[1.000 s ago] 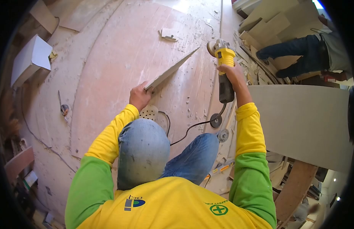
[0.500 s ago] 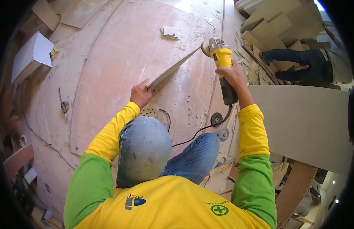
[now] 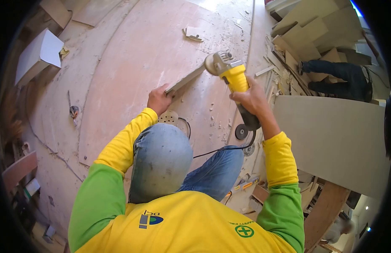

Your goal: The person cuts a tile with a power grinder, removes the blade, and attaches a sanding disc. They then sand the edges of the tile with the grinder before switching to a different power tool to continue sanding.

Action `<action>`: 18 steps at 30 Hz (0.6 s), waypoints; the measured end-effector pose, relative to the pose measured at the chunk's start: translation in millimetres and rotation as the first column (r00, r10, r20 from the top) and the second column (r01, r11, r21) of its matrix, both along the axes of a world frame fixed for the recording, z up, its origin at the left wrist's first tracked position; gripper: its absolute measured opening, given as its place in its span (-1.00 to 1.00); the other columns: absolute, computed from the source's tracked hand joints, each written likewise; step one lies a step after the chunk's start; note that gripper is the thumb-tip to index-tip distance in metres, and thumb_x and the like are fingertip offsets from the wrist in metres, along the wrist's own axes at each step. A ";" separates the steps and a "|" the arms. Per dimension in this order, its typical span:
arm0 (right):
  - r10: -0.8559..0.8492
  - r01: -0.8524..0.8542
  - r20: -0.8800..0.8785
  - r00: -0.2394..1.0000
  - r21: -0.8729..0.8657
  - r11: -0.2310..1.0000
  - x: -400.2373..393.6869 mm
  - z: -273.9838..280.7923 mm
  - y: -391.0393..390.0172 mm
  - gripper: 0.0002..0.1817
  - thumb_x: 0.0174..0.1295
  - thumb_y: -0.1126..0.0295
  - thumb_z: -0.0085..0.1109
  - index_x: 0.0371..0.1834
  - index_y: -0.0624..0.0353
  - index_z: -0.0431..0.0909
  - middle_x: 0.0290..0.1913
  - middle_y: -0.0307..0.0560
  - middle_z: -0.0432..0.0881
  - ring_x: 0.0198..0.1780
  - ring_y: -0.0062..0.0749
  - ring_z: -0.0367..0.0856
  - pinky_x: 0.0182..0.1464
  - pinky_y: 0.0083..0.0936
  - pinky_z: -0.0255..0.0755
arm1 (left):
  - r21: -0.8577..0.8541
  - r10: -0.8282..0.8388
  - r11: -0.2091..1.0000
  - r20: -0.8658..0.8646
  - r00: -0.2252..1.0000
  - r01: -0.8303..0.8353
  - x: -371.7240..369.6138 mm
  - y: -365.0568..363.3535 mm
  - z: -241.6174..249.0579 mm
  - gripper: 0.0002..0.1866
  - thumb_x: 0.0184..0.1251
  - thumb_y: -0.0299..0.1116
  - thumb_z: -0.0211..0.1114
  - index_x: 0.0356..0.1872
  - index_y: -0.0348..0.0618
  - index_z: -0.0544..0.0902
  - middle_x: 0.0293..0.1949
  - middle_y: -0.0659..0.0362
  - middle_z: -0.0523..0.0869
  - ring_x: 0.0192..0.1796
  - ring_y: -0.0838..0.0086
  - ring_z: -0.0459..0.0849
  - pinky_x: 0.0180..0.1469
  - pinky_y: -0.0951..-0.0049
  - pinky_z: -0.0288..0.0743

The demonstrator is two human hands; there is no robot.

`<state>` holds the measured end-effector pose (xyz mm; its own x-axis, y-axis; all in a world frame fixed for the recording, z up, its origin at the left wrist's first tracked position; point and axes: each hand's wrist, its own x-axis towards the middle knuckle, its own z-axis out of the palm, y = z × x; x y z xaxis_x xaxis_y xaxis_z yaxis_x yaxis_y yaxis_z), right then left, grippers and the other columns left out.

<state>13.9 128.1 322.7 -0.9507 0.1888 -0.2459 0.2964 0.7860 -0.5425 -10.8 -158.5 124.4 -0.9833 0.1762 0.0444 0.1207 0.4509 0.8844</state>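
Note:
My right hand (image 3: 251,98) is wrapped round the yellow and black body of an angle grinder (image 3: 235,79). The grinder's disc (image 3: 211,64) meets the far part of a narrow grey strip of board (image 3: 187,79), seen edge-on. My left hand (image 3: 160,100) grips the near end of that strip, holding it at a slant above the pinkish panel (image 3: 132,67). Beside my knee, under the left hand, lies a round pad with holes (image 3: 168,117). A black cord runs from the grinder's rear end past my legs.
Loose discs (image 3: 241,131) lie right of my knees near a spirit level (image 3: 246,184). A tape measure (image 3: 74,111) and a white box (image 3: 39,57) are at left. A large pale board (image 3: 330,135) stands at right, with another person's legs (image 3: 339,78) beyond. Scraps and dust litter the floor.
The grinder has moved left and nearer along the strip, its head now tilted further, with my right hand following. My left hand still grips the strip's near end.

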 end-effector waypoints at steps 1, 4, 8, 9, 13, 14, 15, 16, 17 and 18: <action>0.004 -0.004 0.000 1.000 -0.004 1.000 1.1 -2.4 -2.3 -0.32 -0.15 0.20 0.46 0.13 0.23 0.58 -0.18 0.16 0.73 -0.15 -0.06 0.72 -0.04 -0.28 0.55 | -0.002 -0.002 1.000 0.008 1.000 0.002 0.4 0.7 -2.5 -0.71 0.32 -0.26 0.33 0.02 -0.07 0.70 -0.26 -0.12 0.75 -0.20 -0.07 0.72 -0.12 0.12 0.61; -0.036 0.036 0.005 0.999 0.004 0.999 0.2 -3.4 -6.9 -0.29 -0.15 0.16 0.45 0.15 0.24 0.56 -0.18 0.19 0.73 -0.12 -0.01 0.72 -0.02 -0.25 0.55 | -0.038 -0.014 0.999 0.034 0.999 0.015 -0.3 -0.8 -5.4 -0.67 0.31 -0.25 0.33 0.07 -0.04 0.69 -0.22 -0.11 0.76 -0.16 -0.05 0.73 -0.07 0.11 0.61; -0.080 0.081 0.046 0.996 -0.014 0.997 0.4 9.1 -16.2 -0.28 -0.13 0.16 0.44 0.17 0.23 0.54 -0.16 0.20 0.73 -0.10 0.02 0.72 -0.01 -0.24 0.54 | -0.078 -0.024 0.996 0.113 0.993 0.033 -0.8 -1.2 4.2 -0.69 0.31 -0.25 0.33 0.05 -0.04 0.69 -0.21 -0.12 0.75 -0.14 -0.05 0.73 -0.06 0.09 0.61; -0.020 0.019 0.033 0.999 0.015 1.000 6.6 4.7 -16.1 -0.30 -0.13 0.18 0.44 0.16 0.24 0.55 -0.18 0.19 0.73 -0.12 0.01 0.72 -0.02 -0.24 0.55 | -0.078 -0.022 0.996 0.114 0.993 0.031 -1.6 -0.9 2.8 -0.69 0.31 -0.25 0.33 0.05 -0.04 0.69 -0.21 -0.12 0.75 -0.14 -0.05 0.73 -0.06 0.09 0.61; 0.063 -0.062 -0.022 0.998 0.029 0.998 17.7 -3.0 -22.7 -0.36 -0.11 0.22 0.44 0.11 0.23 0.56 -0.20 0.16 0.73 -0.14 -0.01 0.72 -0.04 -0.24 0.55 | -0.063 -0.029 0.997 0.079 0.996 0.034 0.2 -0.8 -3.6 -0.69 0.32 -0.25 0.33 0.06 -0.03 0.69 -0.22 -0.11 0.76 -0.14 -0.04 0.73 -0.06 0.09 0.61; 0.063 -0.062 -0.022 0.998 0.029 0.998 13.7 -4.6 -18.2 -0.36 -0.11 0.22 0.44 0.11 0.23 0.56 -0.20 0.16 0.73 -0.14 -0.01 0.72 -0.04 -0.24 0.55 | -0.052 -0.031 0.998 0.078 0.996 0.035 -0.5 -0.8 -1.2 -0.68 0.32 -0.24 0.33 0.07 -0.02 0.68 -0.22 -0.10 0.76 -0.14 -0.04 0.73 -0.06 0.10 0.61; -0.001 0.001 -0.025 1.000 0.007 1.000 4.6 -7.4 -9.5 -0.35 -0.10 0.21 0.44 0.12 0.23 0.55 -0.19 0.17 0.73 -0.13 0.00 0.72 -0.03 -0.22 0.54 | -0.053 -0.029 0.998 0.076 0.997 0.033 -1.3 -1.1 -0.3 -0.68 0.32 -0.24 0.33 0.07 -0.02 0.68 -0.22 -0.10 0.76 -0.14 -0.04 0.73 -0.06 0.10 0.61; -0.065 0.064 -0.025 0.998 -0.016 0.998 -2.6 -5.1 -7.8 -0.34 -0.10 0.20 0.45 0.12 0.23 0.55 -0.18 0.18 0.73 -0.11 0.01 0.72 -0.01 -0.21 0.54 | -0.049 -0.026 0.998 0.080 0.996 0.030 -1.4 -1.4 -0.5 -0.69 0.32 -0.25 0.33 0.06 -0.01 0.69 -0.22 -0.10 0.76 -0.14 -0.03 0.74 -0.06 0.11 0.61; -0.064 0.063 -0.026 0.998 -0.017 0.998 -5.1 -2.6 -6.1 -0.34 -0.10 0.20 0.45 0.12 0.23 0.55 -0.18 0.18 0.73 -0.11 0.01 0.72 -0.01 -0.21 0.54 | -0.046 -0.026 0.999 0.084 0.996 0.030 -0.8 -1.4 -0.6 -0.69 0.31 -0.26 0.34 0.06 -0.01 0.69 -0.22 -0.10 0.76 -0.14 -0.03 0.74 -0.07 0.12 0.62; -0.089 0.090 0.019 0.996 -0.036 0.995 -7.9 0.8 -3.4 -0.34 -0.10 0.19 0.45 0.14 0.23 0.55 -0.17 0.20 0.73 -0.10 0.02 0.72 0.00 -0.20 0.54 | -0.046 -0.025 0.998 0.083 0.996 0.029 -0.2 -1.0 -0.7 -0.69 0.31 -0.26 0.34 0.06 -0.01 0.69 -0.22 -0.10 0.76 -0.14 -0.03 0.74 -0.07 0.12 0.62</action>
